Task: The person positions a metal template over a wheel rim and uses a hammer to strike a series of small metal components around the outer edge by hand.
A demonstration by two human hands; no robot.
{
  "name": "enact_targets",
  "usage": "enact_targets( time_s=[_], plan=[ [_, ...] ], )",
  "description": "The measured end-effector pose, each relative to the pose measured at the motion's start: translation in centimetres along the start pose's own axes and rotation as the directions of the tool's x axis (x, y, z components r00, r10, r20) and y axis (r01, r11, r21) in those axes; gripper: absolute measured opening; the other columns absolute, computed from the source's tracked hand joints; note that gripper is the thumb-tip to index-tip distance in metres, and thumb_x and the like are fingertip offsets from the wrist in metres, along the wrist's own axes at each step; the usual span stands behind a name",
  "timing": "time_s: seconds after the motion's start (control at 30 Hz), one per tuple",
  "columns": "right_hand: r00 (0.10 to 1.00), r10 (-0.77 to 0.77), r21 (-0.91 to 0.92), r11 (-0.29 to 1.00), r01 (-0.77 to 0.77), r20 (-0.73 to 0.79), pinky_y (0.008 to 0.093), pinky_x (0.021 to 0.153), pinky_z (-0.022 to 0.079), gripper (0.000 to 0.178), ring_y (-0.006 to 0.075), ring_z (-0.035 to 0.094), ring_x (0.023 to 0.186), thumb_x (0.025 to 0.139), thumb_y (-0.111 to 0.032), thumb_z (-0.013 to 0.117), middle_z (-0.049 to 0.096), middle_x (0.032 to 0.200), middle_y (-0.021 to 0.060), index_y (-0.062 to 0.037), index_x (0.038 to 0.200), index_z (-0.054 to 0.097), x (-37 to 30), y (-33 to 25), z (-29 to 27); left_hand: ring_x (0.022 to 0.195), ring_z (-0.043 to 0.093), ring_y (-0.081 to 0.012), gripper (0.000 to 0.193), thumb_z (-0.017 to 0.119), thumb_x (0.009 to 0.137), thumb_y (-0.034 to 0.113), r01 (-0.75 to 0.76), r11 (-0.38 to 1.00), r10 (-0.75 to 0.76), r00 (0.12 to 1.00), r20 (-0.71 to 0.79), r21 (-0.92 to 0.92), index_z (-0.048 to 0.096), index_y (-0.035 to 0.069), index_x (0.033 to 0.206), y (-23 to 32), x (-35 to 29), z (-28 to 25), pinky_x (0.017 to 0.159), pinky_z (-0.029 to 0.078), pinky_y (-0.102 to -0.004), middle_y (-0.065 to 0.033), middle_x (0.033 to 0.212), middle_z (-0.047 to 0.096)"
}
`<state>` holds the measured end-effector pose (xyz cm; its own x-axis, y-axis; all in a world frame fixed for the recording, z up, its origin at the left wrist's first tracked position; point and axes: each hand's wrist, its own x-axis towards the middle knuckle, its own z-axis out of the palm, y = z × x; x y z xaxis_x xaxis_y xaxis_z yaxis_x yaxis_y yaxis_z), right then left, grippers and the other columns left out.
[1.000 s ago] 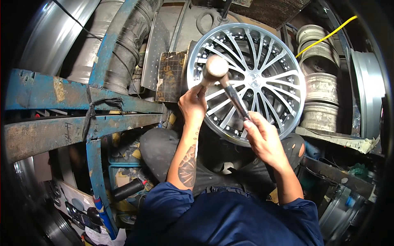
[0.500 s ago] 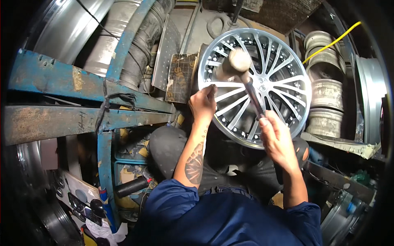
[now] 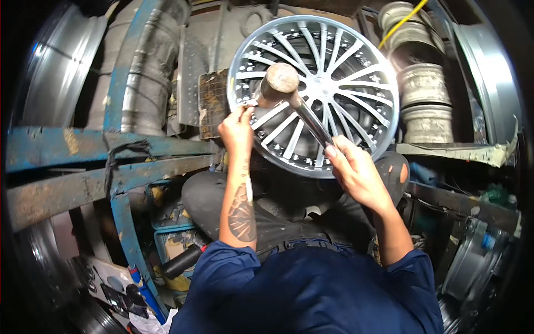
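Note:
A multi-spoke silver alloy wheel [image 3: 321, 87] with a black, bolt-studded inner rim lies face up in front of my knees. My right hand [image 3: 354, 172] is wrapped round the dark, shiny handle of a mallet [image 3: 282, 78]. The mallet's broad, worn round head hangs over the wheel's left spokes, close to my left fingers. At the wheel's left edge, my left hand [image 3: 236, 133] is closed in a pinch near the outer lip. Something small and pale shows at its fingertips, too small to name.
Worn wheel barrels [image 3: 425, 89] are stacked at the right. A blue steel rack [image 3: 61, 153] with larger rims stands at the left. Beside the wheel is a wooden block [image 3: 213, 106]. A blue basket [image 3: 167, 236] of scraps sits by my left knee.
The whole view has shifted, so the wheel sits further left and higher. The mallet head, blurred before, now shows sharply near my left fingers. My left hand still pinches at the wheel's edge.

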<state>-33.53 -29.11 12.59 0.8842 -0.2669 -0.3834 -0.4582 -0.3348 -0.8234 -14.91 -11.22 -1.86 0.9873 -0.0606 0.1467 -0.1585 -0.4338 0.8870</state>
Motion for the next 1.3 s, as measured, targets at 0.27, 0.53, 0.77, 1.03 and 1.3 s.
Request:
enact_targets(
  time_s=[0.27,0.53,0.77,1.03,1.3],
  plan=[
    [0.999,0.003,0.592,0.806,0.025,-0.047,0.0209,0.040,0.031,0.034,0.0052,0.039,0.042,0.104,-0.040,0.050,0.046,0.058,-0.0026,-0.0064,0.101,0.054,-8.0,4.1,0.2,0.081,0.064,-0.0092,0.015,0.068,0.090,0.003,0.092,0.961,-0.076,0.995,0.071,-0.259,0.075,-0.001,0.103,0.1,1.5,-1.2,0.078,0.051,-0.0247,-0.0052,0.090,0.074],
    [0.990,0.122,0.617,0.785,-0.052,-0.072,0.0205,0.039,0.034,0.041,0.0053,0.040,0.041,0.103,-0.047,0.047,0.046,0.056,-0.0007,-0.0060,0.102,0.052,-10.9,7.6,-0.7,0.087,0.062,-0.0102,0.016,0.065,0.095,0.005,0.252,0.875,-0.212,0.967,0.142,-0.413,0.072,-0.003,0.106,1.2,-0.6,-2.9,0.081,0.049,-0.0252,-0.0048,0.094,0.072],
    [0.993,0.110,0.648,0.759,-0.059,-0.038,0.0208,0.039,0.034,0.038,0.0055,0.040,0.041,0.104,-0.044,0.046,0.046,0.056,-0.0005,-0.0059,0.101,0.052,-10.4,8.1,0.4,0.082,0.063,-0.0097,0.016,0.070,0.091,0.010,0.147,0.974,-0.125,0.983,0.133,-0.170,0.075,0.001,0.103,-0.2,-2.1,-1.2,0.077,0.049,-0.0259,-0.0051,0.089,0.073],
    [0.995,0.095,0.614,0.785,-0.081,0.009,0.0208,0.041,0.033,0.038,0.0052,0.041,0.044,0.104,-0.042,0.050,0.046,0.056,-0.0014,-0.0050,0.100,0.055,-9.7,7.6,1.3,0.078,0.071,-0.0191,0.019,0.071,0.088,0.016,0.055,0.998,-0.058,0.993,0.099,0.025,0.076,0.007,0.104,0.4,-2.9,-0.9,0.074,0.052,-0.0321,-0.0150,0.086,0.075],
    [0.995,0.096,0.594,0.800,-0.086,0.016,0.0209,0.042,0.033,0.037,0.0047,0.042,0.045,0.103,-0.041,0.051,0.046,0.057,-0.0026,-0.0046,0.097,0.056,-9.4,7.3,2.0,0.084,0.069,-0.0120,0.018,0.070,0.088,0.013,0.070,0.996,-0.078,0.986,0.147,0.059,0.076,0.005,0.103,1.5,-3.3,-1.2,0.078,0.052,-0.0287,-0.0106,0.087,0.076]
  ],
)
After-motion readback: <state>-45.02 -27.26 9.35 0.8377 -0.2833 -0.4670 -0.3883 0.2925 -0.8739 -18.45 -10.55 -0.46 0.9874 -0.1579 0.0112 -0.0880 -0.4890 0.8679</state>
